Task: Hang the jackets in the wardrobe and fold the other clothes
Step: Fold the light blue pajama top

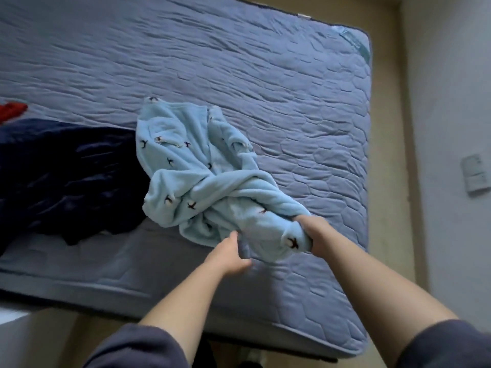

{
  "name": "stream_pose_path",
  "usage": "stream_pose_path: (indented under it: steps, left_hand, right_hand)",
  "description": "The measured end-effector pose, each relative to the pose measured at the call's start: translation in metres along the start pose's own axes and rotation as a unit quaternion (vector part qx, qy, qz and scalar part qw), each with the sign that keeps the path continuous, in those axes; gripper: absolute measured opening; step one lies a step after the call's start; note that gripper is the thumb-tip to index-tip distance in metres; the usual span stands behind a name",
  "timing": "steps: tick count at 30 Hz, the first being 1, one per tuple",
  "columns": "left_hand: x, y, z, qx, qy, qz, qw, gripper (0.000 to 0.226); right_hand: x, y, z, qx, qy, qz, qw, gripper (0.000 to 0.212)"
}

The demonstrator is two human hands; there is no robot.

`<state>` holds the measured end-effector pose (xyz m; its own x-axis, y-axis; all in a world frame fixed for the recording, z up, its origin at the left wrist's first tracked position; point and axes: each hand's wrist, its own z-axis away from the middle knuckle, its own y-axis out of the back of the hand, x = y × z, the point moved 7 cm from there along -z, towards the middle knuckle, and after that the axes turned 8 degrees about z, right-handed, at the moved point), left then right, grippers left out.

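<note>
Holds the light blue fleece garment (202, 171), dotted with small dark motifs, by its near end: right hand (316, 235) at 5 o'clock of the heap, fingers curled tight round a bunched fold. Has only that end raised, seemingly; leaves the rest twisted and crumpled on the bed (265, 75), trailing off toward 11 o'clock. Reaches in with the left hand (228, 254) at 6 o'clock of the heap, one finger touching the hanging edge, the others tucked behind the cloth; cannot tell whether pinching or merely feeling. Probably hunts for a second corner or hem, so as to shake the twist out and spread the piece flat. Looks like soft loungewear and not a jacket, so likely bound for folding, though hard to be sure while so knotted up. Stands at the bed's near edge and uses the quilted cover as the folding surface. Lies against, at 9 o'clock, a dark navy garment (66, 176), glossy and heaped, touching the fleece's left side; possibly a jacket for the wardrobe. Shows a scrap of red cloth (12, 110) at 10 o'clock, cut by the frame edge, just beyond the navy heap. Shows no wardrobe. Risks dragging the navy piece along if pulled while tangled.
</note>
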<state>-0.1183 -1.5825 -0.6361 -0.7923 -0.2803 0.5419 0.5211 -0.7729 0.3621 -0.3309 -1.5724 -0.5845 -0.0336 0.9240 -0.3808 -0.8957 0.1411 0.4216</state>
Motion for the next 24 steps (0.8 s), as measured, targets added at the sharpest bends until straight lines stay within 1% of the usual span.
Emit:
stream_pose_path:
  steps: [2,3,5,7,8,9,10,11,12,14,16,17,18,19,21,22,24]
  left_hand:
    - [0.032,-0.002,-0.004,0.081,-0.005,-0.009,0.997,0.074]
    - [0.047,0.001,-0.004,0.115,-0.001,-0.004,0.993,0.067]
    - [0.072,0.013,0.000,0.180,0.005,0.017,0.984,0.061]
    - [0.096,0.033,0.017,0.273,-0.012,0.006,0.962,0.058]
    - [0.113,0.044,0.029,0.322,-0.054,-0.028,0.945,0.057]
    - [0.133,0.052,0.041,0.357,-0.119,-0.081,0.923,0.056]
    - [0.152,0.057,0.053,0.374,-0.196,-0.135,0.897,0.057]
    - [0.168,0.061,0.065,0.378,-0.262,-0.166,0.872,0.060]
    - [0.180,0.068,0.076,0.380,-0.298,-0.172,0.859,0.066]
    - [0.197,0.091,0.098,0.399,-0.304,-0.142,0.854,0.079]
    - [0.218,0.116,0.123,0.416,-0.311,-0.119,0.846,0.088]
    - [0.232,0.128,0.134,0.409,-0.320,-0.108,0.848,0.090]
    - [0.246,0.140,0.145,0.388,-0.327,-0.090,0.857,0.090]
    - [0.261,0.150,0.155,0.354,-0.336,-0.069,0.870,0.085]
    - [0.290,0.168,0.181,0.294,-0.353,-0.036,0.888,0.064]
    - [0.303,0.178,0.198,0.281,-0.360,-0.015,0.890,0.055]
    - [0.326,0.199,0.236,0.283,-0.372,0.024,0.884,0.041]
  right_hand:
    - [-0.011,0.011,0.007,-0.015,0.037,-0.013,0.999,0.019]
    - [-0.018,0.017,0.011,-0.020,0.057,-0.015,0.998,0.013]
    - [-0.035,0.030,0.021,-0.040,0.095,-0.023,0.994,0.006]
    - [-0.051,0.044,0.035,-0.063,0.135,-0.019,0.989,0.008]
    - [-0.059,0.052,0.043,-0.069,0.155,-0.004,0.986,0.010]
    - [-0.067,0.060,0.053,-0.069,0.175,0.014,0.982,0.012]
    - [-0.076,0.068,0.064,-0.064,0.198,0.029,0.978,0.011]
    - [-0.087,0.076,0.077,-0.061,0.222,0.035,0.973,0.008]
    - [-0.099,0.084,0.092,-0.064,0.248,0.034,0.966,0.007]
    - [-0.125,0.095,0.127,-0.094,0.294,0.016,0.951,0.006]
    - [-0.150,0.105,0.168,-0.141,0.335,0.014,0.931,0.011]
    - [-0.161,0.110,0.189,-0.161,0.355,0.030,0.921,0.014]
    - [-0.171,0.115,0.210,-0.172,0.372,0.056,0.910,0.018]
    - [-0.180,0.121,0.231,-0.175,0.388,0.085,0.901,0.020]
    - [-0.198,0.137,0.271,-0.159,0.422,0.119,0.885,0.024]
    - [-0.207,0.147,0.290,-0.142,0.440,0.122,0.878,0.024]
    - [-0.220,0.172,0.323,-0.096,0.474,0.125,0.866,0.027]
